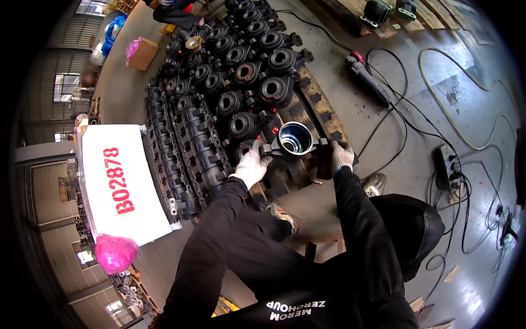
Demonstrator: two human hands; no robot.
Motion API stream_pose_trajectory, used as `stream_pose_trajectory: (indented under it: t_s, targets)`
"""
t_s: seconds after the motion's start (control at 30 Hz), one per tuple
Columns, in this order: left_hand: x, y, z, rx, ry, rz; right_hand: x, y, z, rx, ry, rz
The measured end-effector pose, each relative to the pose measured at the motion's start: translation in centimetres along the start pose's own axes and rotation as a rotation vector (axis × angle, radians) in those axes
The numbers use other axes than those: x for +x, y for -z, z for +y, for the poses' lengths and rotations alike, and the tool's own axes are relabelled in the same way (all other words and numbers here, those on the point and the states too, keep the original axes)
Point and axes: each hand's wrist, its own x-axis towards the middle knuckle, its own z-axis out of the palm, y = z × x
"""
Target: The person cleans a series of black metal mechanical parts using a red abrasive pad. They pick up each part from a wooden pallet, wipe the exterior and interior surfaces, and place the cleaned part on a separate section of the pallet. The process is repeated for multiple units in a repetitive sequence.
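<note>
Both my hands wear pale work gloves and grip a black metal housing (280,143) with a wide, shiny round bore facing up. My left hand (252,165) is closed on its left end, and my right hand (342,156) is closed on its right end. The housing sits over the near edge of a wooden pallet (323,104); whether it rests there or is lifted I cannot tell. Just beyond it stand rows of similar black ring-shaped castings (274,90), several with small red plugs.
Long black ribbed castings (198,140) lie left of the rings, beside a white panel (123,181) and a pink bag (116,254). An angle grinder (368,81), cables and a power strip (449,167) lie on the floor to the right. Another person's leg (176,16) shows at the far end.
</note>
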Motion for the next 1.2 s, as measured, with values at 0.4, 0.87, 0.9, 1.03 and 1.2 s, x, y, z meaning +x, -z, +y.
stream_pose_trajectory:
  t_s: [0.4,0.87,0.9,1.03,1.2]
  targets:
    - [0.2,0.2,0.8,0.032,0.037,0.035,0.3,-0.5,-1.8,-0.150,0.139,-0.017]
    - [0.6,-0.2,-0.8,-0.036,-0.056,0.063,-7.2,3.1,-7.4,-0.903,0.347,-0.290]
    - [0.4,-0.1,-0.1,-0.038,-0.029,0.039,-7.2,3.1,-7.4,-1.047,0.336,-0.421]
    - [0.0,0.2,0.1,-0.036,-0.026,0.017,-7.1,2.2,-9.3,-1.018,0.347,-0.359]
    - [-0.1,-0.2,-0.9,-0.070,-0.061,0.050,-5.4,2.7,-8.0,-1.187,0.405,-0.556]
